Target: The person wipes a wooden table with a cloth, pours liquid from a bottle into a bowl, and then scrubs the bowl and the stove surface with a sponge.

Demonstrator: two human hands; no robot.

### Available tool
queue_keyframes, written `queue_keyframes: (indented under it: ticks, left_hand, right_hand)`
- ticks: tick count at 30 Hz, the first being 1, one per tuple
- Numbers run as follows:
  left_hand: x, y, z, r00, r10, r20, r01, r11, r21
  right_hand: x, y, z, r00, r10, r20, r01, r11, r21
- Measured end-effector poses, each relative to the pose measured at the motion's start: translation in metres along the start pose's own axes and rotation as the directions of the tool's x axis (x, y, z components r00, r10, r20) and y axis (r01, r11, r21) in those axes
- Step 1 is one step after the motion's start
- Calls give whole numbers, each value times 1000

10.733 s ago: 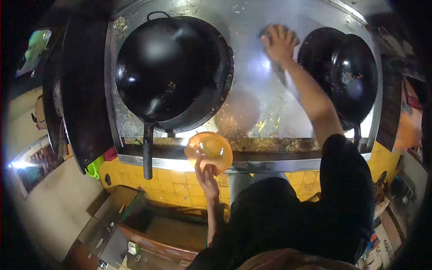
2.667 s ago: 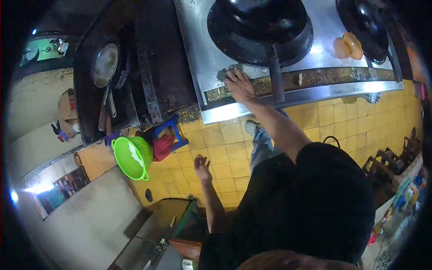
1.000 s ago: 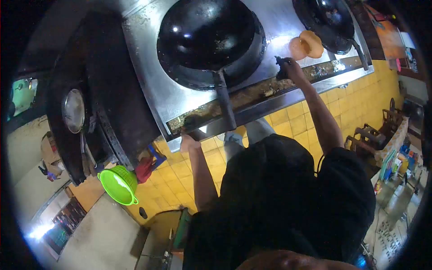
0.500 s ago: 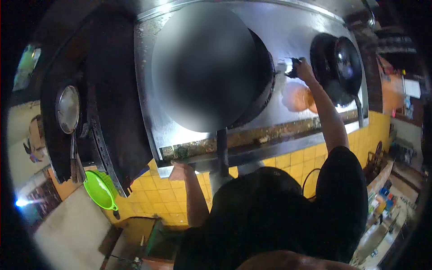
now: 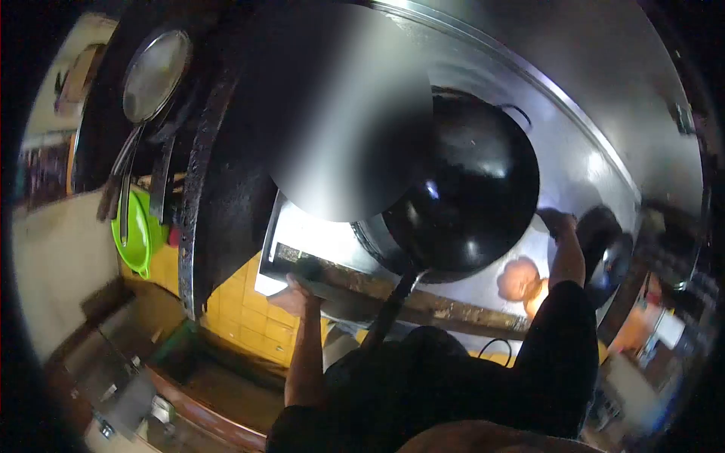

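My left hand (image 5: 291,297) rests at the front edge of the steel stove top (image 5: 302,235), its fingers stretched along the rim. Farther right, my right hand (image 5: 563,226) is closed on a dark cloth (image 5: 547,219) pressed to the steel surface; its exact kind is hard to make out. Between the hands sits a large black wok (image 5: 476,189), its handle (image 5: 389,311) pointing toward my body. A blurred disc hides the wok's left side. Near my right forearm lie orange-brown round shapes (image 5: 519,278) on the steel.
Another dark pan (image 5: 606,257) stands to the right of my right arm. On the left hang a round strainer (image 5: 157,75) and a green plastic basket (image 5: 136,235). Yellow tiles (image 5: 245,317) cover the stove's front. A raised steel wall (image 5: 574,75) lies behind.
My view has turned and shifted, so more of the wok shows. My right hand has moved with the cloth along the steel to the wok's right side. My left hand stays at the edge.
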State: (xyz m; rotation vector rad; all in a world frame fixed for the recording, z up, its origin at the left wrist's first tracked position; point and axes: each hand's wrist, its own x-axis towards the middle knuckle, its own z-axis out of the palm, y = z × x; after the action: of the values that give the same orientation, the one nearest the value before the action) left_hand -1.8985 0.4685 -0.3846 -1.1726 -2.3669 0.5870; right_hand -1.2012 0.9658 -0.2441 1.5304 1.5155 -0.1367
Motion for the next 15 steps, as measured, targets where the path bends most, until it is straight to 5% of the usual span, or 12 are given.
queue_keyframes:
  ticks: [1, 3, 4, 5, 6, 7, 9, 12, 13, 15]
  left_hand:
    - [2, 5, -4, 967, -184, 178, 207, 971, -122]
    - [16, 9, -20, 722, -438, 535, 627, 741, -240]
    - [23, 11, -34, 692, -473, 545, 660, 720, -213]
    - [34, 12, -56, 546, -545, 636, 802, 558, -210]
    - [59, 10, -90, 393, -580, 714, 907, 375, -194]
    - [133, 11, -195, 338, -661, 670, 935, 320, -155]
    - [104, 11, -145, 305, -639, 706, 942, 311, -125]
    - [72, 12, -116, 313, -601, 736, 931, 346, -114]
    - [70, 11, -113, 341, -598, 725, 920, 369, -129]
    - [74, 10, -120, 365, -596, 715, 910, 390, -140]
  right_hand:
    - [0, 6, -18, 1000, -27, -3, 27, 998, -52]
    - [8, 17, -56, 998, -62, -8, 60, 987, -147]
    - [14, 21, -81, 998, -61, -26, 56, 984, -167]
    - [18, 19, -106, 983, -89, -163, 80, 995, -59]
    - [63, 24, -109, 990, -12, -142, -7, 991, -135]
    - [101, 37, -118, 976, -36, -213, 14, 995, -102]
    - [134, 29, -144, 957, -79, -279, 58, 995, -83]
    - [148, -14, -235, 797, -98, -595, 375, 853, 362]
    - [248, -4, -234, 943, -252, -216, 325, 571, 754]
    - [229, -51, -295, 883, -220, -414, 431, 729, 532]
